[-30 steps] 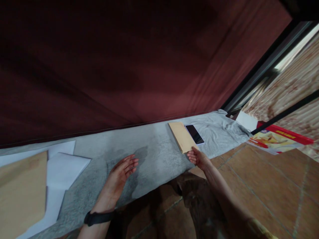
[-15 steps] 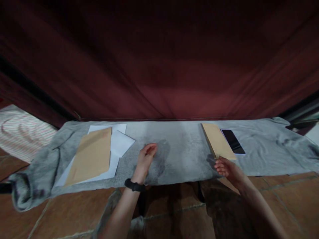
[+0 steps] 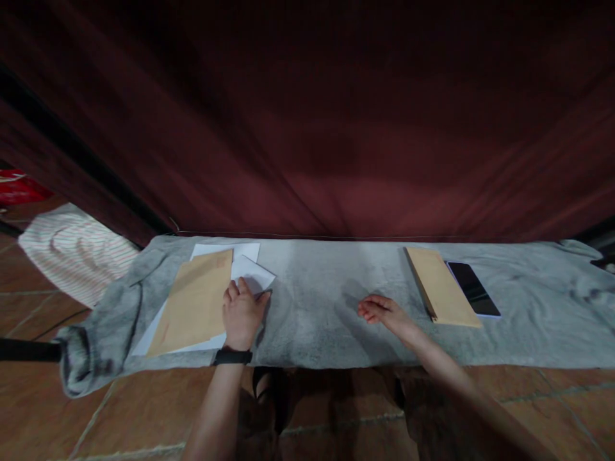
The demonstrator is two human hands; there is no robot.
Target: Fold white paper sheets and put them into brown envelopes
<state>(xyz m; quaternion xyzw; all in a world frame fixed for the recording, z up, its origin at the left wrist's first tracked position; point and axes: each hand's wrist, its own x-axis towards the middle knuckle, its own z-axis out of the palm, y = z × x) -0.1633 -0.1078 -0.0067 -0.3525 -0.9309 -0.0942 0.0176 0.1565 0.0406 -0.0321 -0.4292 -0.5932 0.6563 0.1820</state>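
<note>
My left hand (image 3: 241, 315), a black band (image 3: 233, 356) on its wrist, lies palm down with fingers apart. It rests over the right edge of a brown envelope (image 3: 195, 301) and a folded white paper (image 3: 255, 274). More white paper (image 3: 202, 248) shows beneath the envelope. My right hand (image 3: 382, 312) hovers over the middle of the grey cloth with its fingers loosely curled together, and nothing shows in them. To the right of it lies a thick stack of brown envelopes (image 3: 444, 288), apart from the hand.
A phone (image 3: 473, 288) with a dark screen lies against the right side of the stack. Grey cloth (image 3: 317, 333) covers the narrow bench. Behind it hangs a dark red curtain (image 3: 327, 186). A striped cloth (image 3: 79, 253) is at the left, above the tiled floor (image 3: 139, 410).
My left hand has moved left and come down onto the papers and envelope. My right hand has left the envelope stack's near corner and moved left. The view has shifted slightly.
</note>
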